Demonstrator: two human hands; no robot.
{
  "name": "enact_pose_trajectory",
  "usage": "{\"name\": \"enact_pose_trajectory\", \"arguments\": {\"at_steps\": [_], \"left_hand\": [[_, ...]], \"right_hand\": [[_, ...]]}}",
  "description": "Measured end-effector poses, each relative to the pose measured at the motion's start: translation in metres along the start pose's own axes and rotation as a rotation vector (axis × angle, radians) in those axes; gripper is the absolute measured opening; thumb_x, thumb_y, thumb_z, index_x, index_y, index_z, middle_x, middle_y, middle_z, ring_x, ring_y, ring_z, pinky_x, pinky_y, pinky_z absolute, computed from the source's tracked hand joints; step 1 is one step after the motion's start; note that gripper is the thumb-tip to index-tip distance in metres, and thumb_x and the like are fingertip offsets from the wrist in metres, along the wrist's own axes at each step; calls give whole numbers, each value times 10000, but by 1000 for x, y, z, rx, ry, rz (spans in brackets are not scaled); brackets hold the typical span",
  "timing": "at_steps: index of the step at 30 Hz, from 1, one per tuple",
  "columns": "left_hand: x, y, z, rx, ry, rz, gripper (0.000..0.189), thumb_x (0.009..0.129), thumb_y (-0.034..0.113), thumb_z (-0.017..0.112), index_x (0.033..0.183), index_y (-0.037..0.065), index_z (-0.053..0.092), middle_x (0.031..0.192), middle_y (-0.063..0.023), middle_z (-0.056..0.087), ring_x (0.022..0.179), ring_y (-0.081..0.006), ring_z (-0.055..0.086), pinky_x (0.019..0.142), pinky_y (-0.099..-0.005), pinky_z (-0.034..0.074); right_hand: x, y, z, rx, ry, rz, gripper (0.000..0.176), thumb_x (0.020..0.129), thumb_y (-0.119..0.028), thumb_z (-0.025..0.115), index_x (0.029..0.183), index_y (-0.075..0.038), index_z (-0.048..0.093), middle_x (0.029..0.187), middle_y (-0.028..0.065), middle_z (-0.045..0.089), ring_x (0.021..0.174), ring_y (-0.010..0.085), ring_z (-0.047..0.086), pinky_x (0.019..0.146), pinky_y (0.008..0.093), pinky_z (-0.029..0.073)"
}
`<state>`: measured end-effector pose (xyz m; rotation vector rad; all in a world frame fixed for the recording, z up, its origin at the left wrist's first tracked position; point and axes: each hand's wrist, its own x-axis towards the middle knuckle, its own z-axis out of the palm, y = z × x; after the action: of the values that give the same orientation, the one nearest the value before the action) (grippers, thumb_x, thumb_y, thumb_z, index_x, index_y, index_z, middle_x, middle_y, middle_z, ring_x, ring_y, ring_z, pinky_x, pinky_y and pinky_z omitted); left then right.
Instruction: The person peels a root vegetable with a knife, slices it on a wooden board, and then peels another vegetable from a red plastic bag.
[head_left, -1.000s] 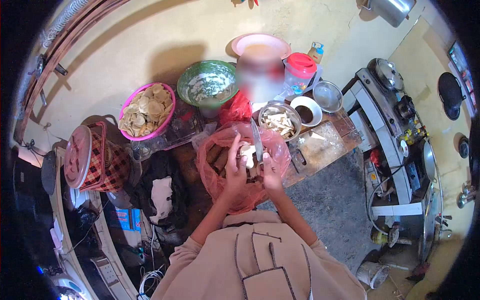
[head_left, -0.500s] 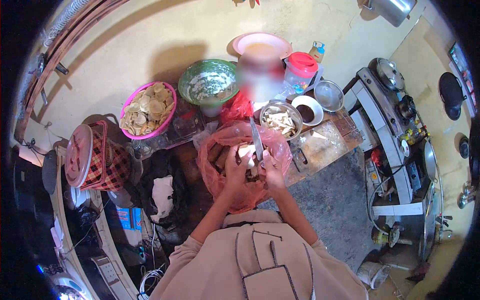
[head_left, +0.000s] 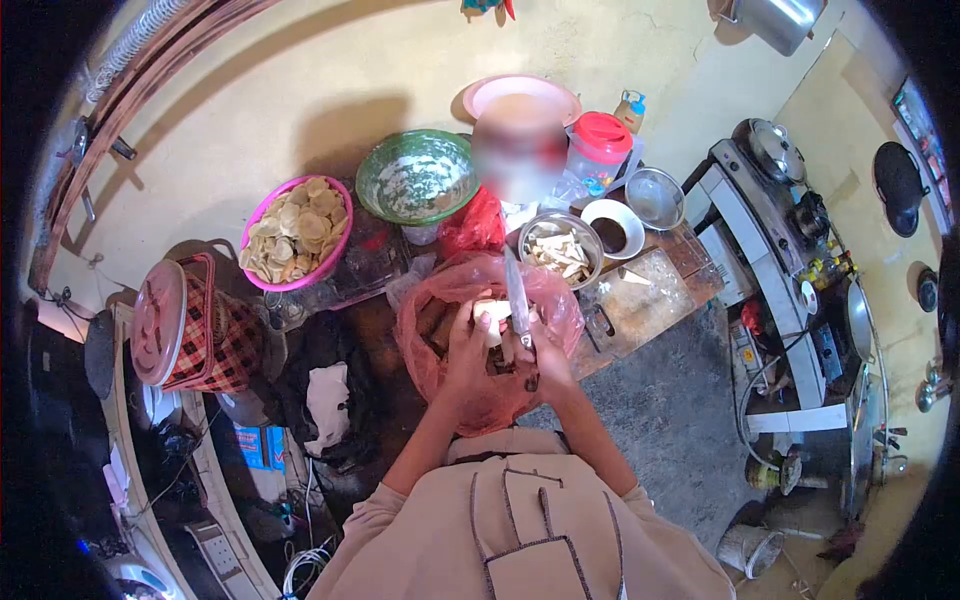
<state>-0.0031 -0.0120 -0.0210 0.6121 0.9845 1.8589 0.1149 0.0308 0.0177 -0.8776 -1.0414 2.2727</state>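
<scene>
My left hand (head_left: 466, 348) is closed around a pale piece of peeled root (head_left: 491, 314), which looks like cassava. In my right hand (head_left: 548, 352) is a knife (head_left: 517, 298), its blade pointing away from me just right of the root. Both hands are over an open red plastic bag (head_left: 420, 375) that has brown, rough-skinned pieces inside. Beyond the bag, a bowl (head_left: 528, 232) contains pale cut strips (head_left: 562, 254). Part of the root is hidden by my fingers.
A wooden cutting board (head_left: 650, 300) lies right of the bag. Behind are a white bowl of dark liquid (head_left: 610, 232), a green basin (head_left: 418, 200) and a red-lidded jug (head_left: 600, 150). Left stand a pink basket (head_left: 250, 262) of round chips and a checked container (head_left: 222, 340). A stove (head_left: 745, 180) is at right.
The knife has turned in my right hand, so its blade side and dark handle now show more. My left hand still grips the root over the bag.
</scene>
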Motion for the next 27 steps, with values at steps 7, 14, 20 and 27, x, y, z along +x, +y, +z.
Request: {"name": "enact_pose_trajectory", "arguments": {"at_steps": [7, 14, 20, 27], "left_hand": [[-6, 5, 9, 221, 48, 135, 356, 884, 204, 456, 1185, 24, 394, 1074, -82, 485, 961, -158, 482, 849, -281, 389], [-1, -5, 1, 349, 62, 240, 350, 889, 202, 447, 1191, 30, 403, 1085, -75, 489, 967, -151, 483, 842, -285, 397], [0, -6, 3, 359, 79, 227, 365, 871, 231, 454, 1153, -1, 438, 1099, -110, 460, 1022, -196, 445, 910, -318, 333], [0, 2, 5, 467, 55, 264, 352, 853, 205, 462, 1137, -3, 455, 1094, -125, 467, 1015, -210, 452, 910, -326, 333]], "right_hand": [[15, 29, -7, -349, 29, -345, 301, 926, -268, 389, 927, -24, 565, 620, -84, 385, 548, 20, 332, 495, 179, 270], [15, 34, -10, -277, 92, -296, 308, 928, -256, 386, 889, -17, 577, 618, -71, 399, 560, 19, 321, 497, 186, 269], [11, 25, 2, -482, 167, -486, 324, 924, -251, 399, 939, 19, 577, 686, -43, 495, 632, 28, 400, 557, 193, 343], [13, 25, -3, -482, 174, -401, 312, 918, -242, 415, 956, 21, 578, 709, -29, 524, 660, 57, 443, 592, 225, 389]]}}
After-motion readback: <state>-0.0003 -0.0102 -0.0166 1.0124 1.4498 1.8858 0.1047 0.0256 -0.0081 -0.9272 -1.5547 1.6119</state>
